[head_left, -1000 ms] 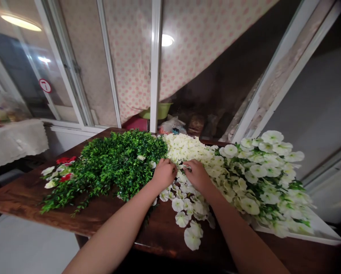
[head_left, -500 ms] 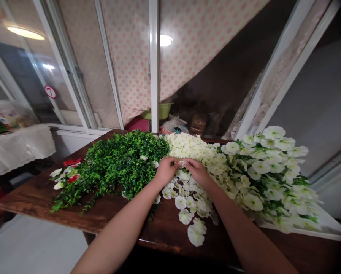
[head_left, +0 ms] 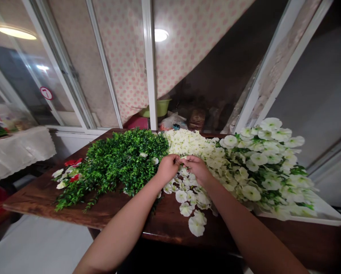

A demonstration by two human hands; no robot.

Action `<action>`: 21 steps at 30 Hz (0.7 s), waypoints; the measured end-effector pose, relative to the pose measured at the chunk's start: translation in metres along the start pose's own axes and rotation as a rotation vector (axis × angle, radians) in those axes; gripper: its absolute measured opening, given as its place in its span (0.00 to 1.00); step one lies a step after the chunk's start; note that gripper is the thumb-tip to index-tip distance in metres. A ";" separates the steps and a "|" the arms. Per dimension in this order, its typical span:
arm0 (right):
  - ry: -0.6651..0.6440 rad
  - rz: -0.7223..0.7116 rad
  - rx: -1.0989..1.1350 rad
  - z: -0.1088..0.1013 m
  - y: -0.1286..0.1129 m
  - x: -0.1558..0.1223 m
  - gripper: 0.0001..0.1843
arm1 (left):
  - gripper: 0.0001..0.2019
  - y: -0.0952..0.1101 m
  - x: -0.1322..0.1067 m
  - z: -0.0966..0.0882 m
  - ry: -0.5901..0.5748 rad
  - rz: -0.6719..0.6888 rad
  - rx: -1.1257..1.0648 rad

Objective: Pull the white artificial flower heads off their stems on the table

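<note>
My left hand (head_left: pixel 167 167) and my right hand (head_left: pixel 197 167) meet fingertip to fingertip over a heap of loose white artificial flower heads (head_left: pixel 191 196) on a dark wooden table (head_left: pixel 121 213). Both hands are closed in a pinch on a small white flower piece between them. A mound of green artificial foliage (head_left: pixel 119 160) lies just left of my left hand. A pile of small cream blossoms (head_left: pixel 186 142) sits behind my hands.
Stems of large white flowers with green leaves (head_left: pixel 268 167) rest on a white board (head_left: pixel 324 213) at the right. Red and white flowers (head_left: pixel 69 171) lie at the foliage's left end. Behind stand a window frame (head_left: pixel 149 68), a dotted curtain, and a green basin (head_left: pixel 159 108).
My hands have lifted slightly off the flower heap and come together. The view has shifted a little to the right and down.
</note>
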State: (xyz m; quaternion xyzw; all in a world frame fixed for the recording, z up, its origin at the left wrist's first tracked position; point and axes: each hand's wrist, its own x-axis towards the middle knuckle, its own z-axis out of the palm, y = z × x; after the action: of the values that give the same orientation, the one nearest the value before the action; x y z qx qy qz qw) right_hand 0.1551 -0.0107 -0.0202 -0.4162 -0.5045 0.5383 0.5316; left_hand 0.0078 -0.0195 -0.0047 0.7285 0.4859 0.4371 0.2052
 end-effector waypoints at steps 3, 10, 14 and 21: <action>0.141 0.057 0.061 -0.005 -0.002 0.003 0.20 | 0.08 0.007 -0.001 -0.007 -0.041 -0.010 0.083; 0.280 -0.023 0.067 -0.023 -0.004 0.016 0.14 | 0.09 0.018 -0.002 -0.050 -0.137 0.029 0.665; 0.289 -0.023 -0.013 -0.018 -0.003 0.013 0.09 | 0.04 0.014 -0.002 -0.072 -0.172 -0.073 0.730; 0.263 -0.028 -0.101 -0.006 -0.011 0.003 0.07 | 0.14 0.004 -0.001 -0.069 -0.304 -0.189 0.629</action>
State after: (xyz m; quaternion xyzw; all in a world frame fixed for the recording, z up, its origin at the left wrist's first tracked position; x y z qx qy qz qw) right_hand 0.1623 -0.0082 -0.0104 -0.5023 -0.4626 0.4458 0.5788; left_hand -0.0473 -0.0309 0.0347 0.7646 0.6257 0.1321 0.0807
